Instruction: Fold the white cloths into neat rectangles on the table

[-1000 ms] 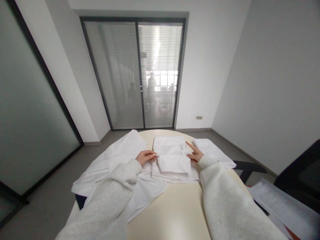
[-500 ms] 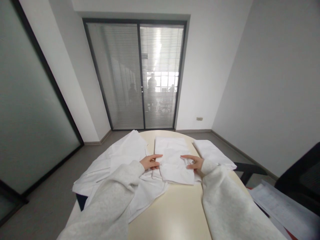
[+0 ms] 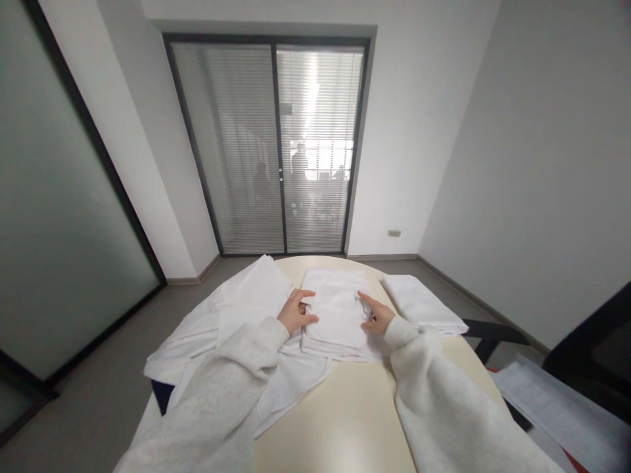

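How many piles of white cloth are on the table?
3: a loose pile at left, a middle folded pile, and a right-hand folded pile. More may be hidden underneath.

Middle cloth [image 3: 338, 322] on table [image 3: 340, 414], between cloth heap [image 3: 246, 299] left and folded cloth [image 3: 421, 303] right; door [image 3: 236, 157] behind.

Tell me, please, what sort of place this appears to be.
It looks like a small office or meeting room, though I can't be certain. The glazed partition with blinds, the dark chair and the round-edged table all suggest that.
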Available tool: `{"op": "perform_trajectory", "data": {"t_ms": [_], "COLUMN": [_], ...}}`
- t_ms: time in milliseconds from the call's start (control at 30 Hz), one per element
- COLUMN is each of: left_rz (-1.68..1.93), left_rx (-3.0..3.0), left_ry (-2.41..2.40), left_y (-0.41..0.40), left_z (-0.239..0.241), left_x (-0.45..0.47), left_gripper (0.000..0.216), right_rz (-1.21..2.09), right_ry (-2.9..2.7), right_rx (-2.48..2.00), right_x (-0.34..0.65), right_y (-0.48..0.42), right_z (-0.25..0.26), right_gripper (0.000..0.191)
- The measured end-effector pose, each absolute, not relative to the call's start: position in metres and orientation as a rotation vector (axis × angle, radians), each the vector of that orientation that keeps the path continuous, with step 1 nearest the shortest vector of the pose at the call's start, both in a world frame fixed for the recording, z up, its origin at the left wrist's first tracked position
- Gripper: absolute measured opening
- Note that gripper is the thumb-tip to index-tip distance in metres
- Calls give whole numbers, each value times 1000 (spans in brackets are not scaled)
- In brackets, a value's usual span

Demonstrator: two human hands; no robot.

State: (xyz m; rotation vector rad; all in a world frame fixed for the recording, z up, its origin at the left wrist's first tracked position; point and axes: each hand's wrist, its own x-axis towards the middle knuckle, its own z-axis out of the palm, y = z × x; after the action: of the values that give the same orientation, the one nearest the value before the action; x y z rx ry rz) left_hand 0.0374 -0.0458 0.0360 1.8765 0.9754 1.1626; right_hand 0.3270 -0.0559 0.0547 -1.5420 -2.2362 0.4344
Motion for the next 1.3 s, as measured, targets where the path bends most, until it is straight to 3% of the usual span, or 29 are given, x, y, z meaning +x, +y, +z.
{"op": "perform_trajectory", "data": {"t_ms": [167, 267, 433, 800, 1067, 1300], "left_rz": [1207, 1288, 1271, 891, 695, 819], "left_rx": [2038, 2149, 2420, 2900, 2789, 2497], "left_ry": [962, 1012, 1073, 1132, 873, 924], "left_y": [-52, -54, -55, -59, -65, -72], "left_z": [43, 46, 46, 49, 49, 56], "left_x": [40, 40, 33, 31, 37, 37], "left_gripper": [44, 32, 18, 20, 25, 20], "right_rz": [26, -226, -305, -310, 435, -154], "right_ry": [-2285, -2177, -2332, -2335, -2608, -2501], "right_rx": [-1651, -1704, -1656, -1743, -1894, -1602], "right_x": [324, 327, 330, 333, 338, 351], "right_y": [-63, -69, -75, -85, -83, -87], "right_z": [61, 64, 65, 80, 60, 70], "right_gripper": [36, 25, 24, 24, 28, 17]}}
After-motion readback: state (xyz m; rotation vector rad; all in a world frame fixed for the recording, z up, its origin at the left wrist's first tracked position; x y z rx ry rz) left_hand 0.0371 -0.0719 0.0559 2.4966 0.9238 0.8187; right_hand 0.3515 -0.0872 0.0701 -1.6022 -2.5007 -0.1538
